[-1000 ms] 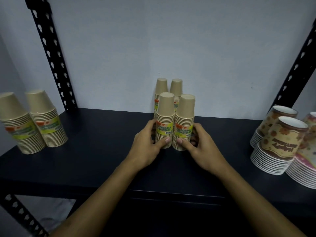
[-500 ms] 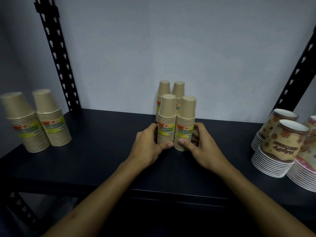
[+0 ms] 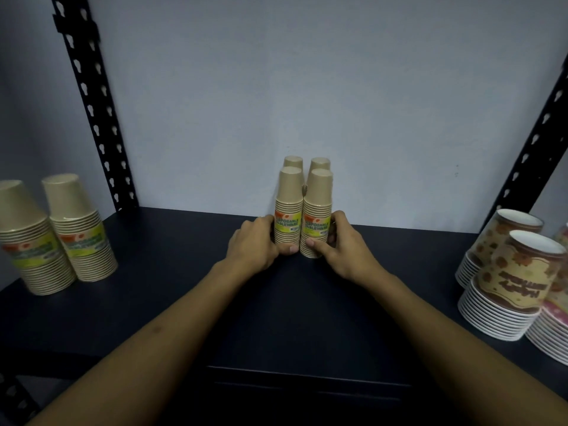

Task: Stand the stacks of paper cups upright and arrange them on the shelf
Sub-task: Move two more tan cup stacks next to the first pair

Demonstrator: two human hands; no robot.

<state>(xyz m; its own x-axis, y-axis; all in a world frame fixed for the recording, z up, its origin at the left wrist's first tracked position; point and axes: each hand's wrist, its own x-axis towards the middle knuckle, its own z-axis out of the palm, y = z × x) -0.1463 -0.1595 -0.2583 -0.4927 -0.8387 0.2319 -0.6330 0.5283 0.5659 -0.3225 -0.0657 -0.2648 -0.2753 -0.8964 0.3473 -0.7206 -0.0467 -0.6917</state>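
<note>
On dark shelf [image 3: 153,302] against pale wall [image 3: 307,87], left hand [image 3: 255,245] and right hand [image 3: 347,250] each gripping a cup stack [image 3: 288,207].

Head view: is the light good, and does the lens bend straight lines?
Head view: dim light, the dark shelf shows little detail; the wide lens makes the black uprights lean inward; the kraft cup stacks between both hands look sharp, the patterned cups near the edge softer.

On the dark shelf [image 3: 172,302], the left hand [image 3: 255,247] grips the front left cup stack [image 3: 288,207] and the right hand [image 3: 344,247] the front right stack [image 3: 318,210]; both stand upright, touching, before two rear stacks [image 3: 307,163].
</note>
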